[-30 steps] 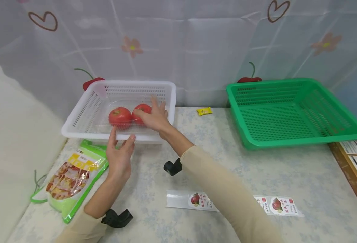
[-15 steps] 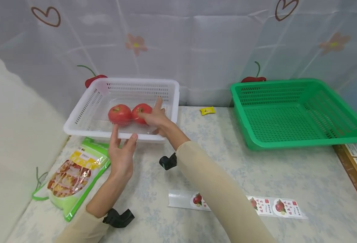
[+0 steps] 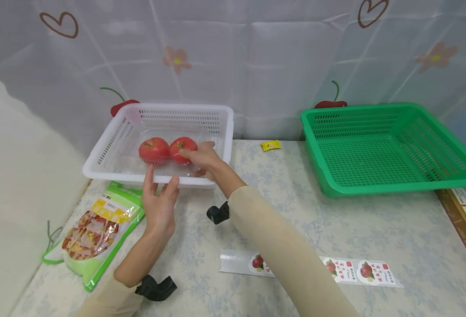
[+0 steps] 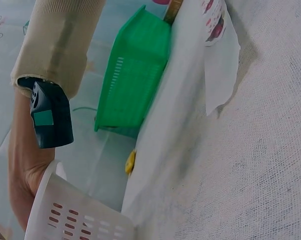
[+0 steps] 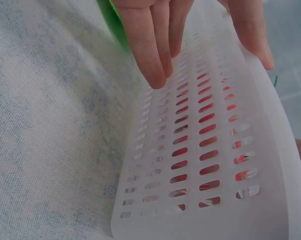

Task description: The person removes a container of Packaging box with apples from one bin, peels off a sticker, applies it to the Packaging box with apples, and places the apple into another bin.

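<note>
A white slotted basket stands at the back left of the table. In it, two red fruits sit side by side in a clear plastic tray. My right hand reaches over the basket's front rim, its thumb on the right fruit and its fingers curled at the tray's edge. My left hand is open just outside the basket, fingertips at the front rim. In the right wrist view, straight fingers lie against the basket's slotted wall, with red showing through the slots.
A green basket stands at the back right. A green snack bag lies front left. A sticker strip lies near the front. A small yellow sweet sits between the baskets. A curtain hangs behind.
My right hand's fingers went from spread straight to curled at the tray, and the two fruits shifted slightly left. My left hand stayed at the front rim.
</note>
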Demonstrator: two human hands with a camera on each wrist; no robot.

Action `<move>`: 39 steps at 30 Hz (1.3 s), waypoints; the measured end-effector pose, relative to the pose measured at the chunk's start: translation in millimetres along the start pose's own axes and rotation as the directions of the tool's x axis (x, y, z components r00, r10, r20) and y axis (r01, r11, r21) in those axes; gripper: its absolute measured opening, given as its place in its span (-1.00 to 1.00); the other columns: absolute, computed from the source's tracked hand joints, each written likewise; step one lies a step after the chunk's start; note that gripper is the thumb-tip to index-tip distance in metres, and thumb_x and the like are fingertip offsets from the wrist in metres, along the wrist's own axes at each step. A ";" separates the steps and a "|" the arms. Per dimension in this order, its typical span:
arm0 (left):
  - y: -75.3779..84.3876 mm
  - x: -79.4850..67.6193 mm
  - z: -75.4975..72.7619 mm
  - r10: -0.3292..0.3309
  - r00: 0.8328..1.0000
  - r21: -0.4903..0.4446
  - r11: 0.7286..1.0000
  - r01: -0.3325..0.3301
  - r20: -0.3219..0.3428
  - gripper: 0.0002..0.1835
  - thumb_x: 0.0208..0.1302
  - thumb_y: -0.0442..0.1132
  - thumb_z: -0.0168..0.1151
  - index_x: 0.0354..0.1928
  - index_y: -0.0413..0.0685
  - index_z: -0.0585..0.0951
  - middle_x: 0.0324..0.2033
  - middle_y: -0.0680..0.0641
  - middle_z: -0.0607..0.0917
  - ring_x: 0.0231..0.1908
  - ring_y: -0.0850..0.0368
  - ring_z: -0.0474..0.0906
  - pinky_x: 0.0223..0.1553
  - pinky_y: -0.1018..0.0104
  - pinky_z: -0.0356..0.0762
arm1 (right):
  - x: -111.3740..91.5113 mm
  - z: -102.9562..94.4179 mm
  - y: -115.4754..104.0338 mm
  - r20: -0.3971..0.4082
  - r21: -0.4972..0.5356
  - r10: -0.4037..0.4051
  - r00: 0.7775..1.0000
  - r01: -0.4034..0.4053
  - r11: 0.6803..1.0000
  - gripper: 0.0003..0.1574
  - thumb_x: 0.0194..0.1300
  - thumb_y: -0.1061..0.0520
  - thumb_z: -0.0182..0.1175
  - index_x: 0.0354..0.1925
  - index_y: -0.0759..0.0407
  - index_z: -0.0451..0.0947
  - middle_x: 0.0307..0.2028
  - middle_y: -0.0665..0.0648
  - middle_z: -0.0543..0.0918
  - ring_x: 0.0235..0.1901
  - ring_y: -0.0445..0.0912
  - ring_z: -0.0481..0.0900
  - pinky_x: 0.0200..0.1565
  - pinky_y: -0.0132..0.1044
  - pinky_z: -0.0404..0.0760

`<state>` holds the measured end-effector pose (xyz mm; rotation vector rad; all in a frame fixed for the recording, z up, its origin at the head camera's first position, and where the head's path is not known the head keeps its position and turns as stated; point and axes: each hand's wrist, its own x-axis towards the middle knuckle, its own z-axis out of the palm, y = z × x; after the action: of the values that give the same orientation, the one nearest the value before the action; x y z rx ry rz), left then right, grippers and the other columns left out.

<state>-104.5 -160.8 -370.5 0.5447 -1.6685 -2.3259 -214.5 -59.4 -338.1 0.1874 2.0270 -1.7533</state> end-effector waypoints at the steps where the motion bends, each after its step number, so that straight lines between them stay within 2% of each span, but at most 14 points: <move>1: 0.0 0.0 -0.1 0.001 1.000 -0.001 1.000 -0.001 0.002 -0.17 0.38 -0.31 0.22 0.55 0.31 0.05 0.47 -0.11 -0.11 0.36 -0.08 0.11 0.22 0.27 0.41 | 0.3 0.1 0.1 -0.003 0.008 -0.003 1.000 0.003 1.000 0.08 0.33 0.01 0.31 0.49 0.34 -0.11 0.18 0.24 0.41 -0.03 0.06 0.56 -0.29 -0.14 0.72; 4: -0.1 -0.3 -0.4 0.004 1.000 0.007 1.000 -0.005 0.004 -0.17 0.38 -0.30 0.22 0.55 0.30 0.05 0.48 -0.12 -0.11 0.36 -0.09 0.10 0.24 0.25 0.40 | 1.3 0.3 0.6 -0.006 0.028 -0.008 1.000 0.008 1.000 -0.21 0.30 0.04 0.34 0.29 0.35 0.21 -0.01 0.19 0.48 -0.01 0.10 0.56 -0.33 -0.16 0.72; 6: -0.5 -0.3 -0.9 0.006 1.000 0.014 1.000 -0.006 0.005 -0.18 0.38 -0.29 0.22 0.55 0.30 0.06 0.48 -0.12 -0.10 0.36 -0.09 0.10 0.25 0.23 0.39 | 1.9 0.4 1.0 -0.005 0.042 -0.007 1.000 0.007 0.999 -0.27 0.28 0.06 0.36 0.23 0.32 0.25 -0.06 0.16 0.48 0.01 0.11 0.55 -0.35 -0.17 0.71; 11: -1.9 -0.7 -1.9 0.019 1.000 0.035 0.999 -0.020 0.008 -0.18 0.38 -0.27 0.23 0.55 0.26 0.05 0.48 -0.13 -0.09 0.35 -0.11 0.11 0.25 0.20 0.38 | 1.1 0.3 1.4 -0.013 0.047 0.004 1.000 -0.003 0.999 -0.09 0.26 0.08 0.37 0.37 0.27 0.10 0.04 0.16 0.41 0.02 0.10 0.54 -0.36 -0.16 0.72; 17: -4.0 -0.8 -2.9 0.026 1.000 0.054 0.998 -0.026 0.003 -0.17 0.37 -0.27 0.24 0.56 0.24 0.04 0.47 -0.13 -0.07 0.34 -0.10 0.12 0.24 0.20 0.40 | 0.3 -0.7 2.0 -0.002 0.042 -0.006 1.000 0.006 0.999 0.02 0.27 0.08 0.36 0.45 0.25 -0.03 0.15 0.21 0.37 -0.03 0.09 0.56 -0.37 -0.16 0.72; 21: -4.3 -0.5 -2.2 0.030 1.000 0.054 0.998 -0.030 -0.003 -0.17 0.37 -0.27 0.24 0.56 0.24 0.04 0.47 -0.13 -0.07 0.34 -0.11 0.13 0.23 0.21 0.40 | 1.0 -1.0 2.2 -0.004 0.043 -0.015 1.000 0.015 0.999 0.01 0.27 0.08 0.36 0.45 0.22 -0.02 0.13 0.18 0.38 -0.05 0.09 0.58 -0.41 -0.20 0.71; 26: -4.8 0.1 -1.2 0.028 1.000 0.046 0.999 -0.027 -0.009 -0.17 0.37 -0.27 0.25 0.55 0.26 0.06 0.47 -0.13 -0.07 0.34 -0.11 0.13 0.25 0.20 0.39 | 2.5 -3.0 2.0 0.010 0.092 -0.033 0.999 0.032 0.995 -0.04 0.26 0.12 0.36 0.42 0.24 0.04 0.11 0.19 0.38 0.09 0.16 0.55 -0.46 -0.19 0.70; 29: -4.9 0.8 -0.3 0.025 1.000 0.032 0.999 -0.025 -0.005 -0.16 0.36 -0.26 0.26 0.55 0.28 0.06 0.47 -0.12 -0.07 0.35 -0.11 0.11 0.26 0.19 0.37 | 3.2 -4.2 1.3 0.006 0.115 -0.048 0.999 0.047 0.992 -0.03 0.25 0.13 0.36 0.43 0.25 0.03 0.20 0.20 0.33 0.11 0.15 0.52 -0.49 -0.19 0.69; 33: -4.4 1.1 -0.2 0.026 1.000 0.019 0.999 -0.026 -0.013 -0.16 0.36 -0.27 0.26 0.55 0.29 0.07 0.46 -0.10 -0.07 0.35 -0.11 0.10 0.27 0.16 0.37 | 3.4 -3.0 0.2 -0.013 0.098 -0.078 0.997 0.079 0.992 -0.01 0.23 0.12 0.37 0.43 0.22 0.02 0.30 0.20 0.27 0.04 0.06 0.54 -0.55 -0.25 0.66; 35: -4.7 1.0 -1.0 0.031 0.999 0.023 0.999 -0.030 -0.014 -0.16 0.36 -0.27 0.25 0.55 0.28 0.06 0.47 -0.11 -0.07 0.35 -0.12 0.10 0.27 0.14 0.36 | 2.8 -2.3 -0.1 -0.019 0.092 -0.099 0.995 0.100 0.991 -0.03 0.22 0.13 0.37 0.41 0.21 0.05 0.30 0.21 0.28 0.01 0.04 0.53 -0.56 -0.25 0.66; 39: -5.4 0.1 -1.5 0.024 1.000 0.047 0.999 -0.024 -0.007 -0.14 0.36 -0.25 0.26 0.56 0.32 0.02 0.48 -0.11 -0.08 0.37 -0.12 0.10 0.28 0.13 0.35 | -0.3 -4.4 -1.1 -0.031 0.110 -0.136 0.990 0.139 0.984 -0.05 0.20 0.16 0.36 0.40 0.22 0.07 0.14 0.20 0.37 -0.05 -0.02 0.50 -0.50 -0.19 0.69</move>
<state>-103.8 -160.3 -376.0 0.5391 -1.7202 -2.2701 -215.7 -55.3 -336.7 0.1056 2.0016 -1.9599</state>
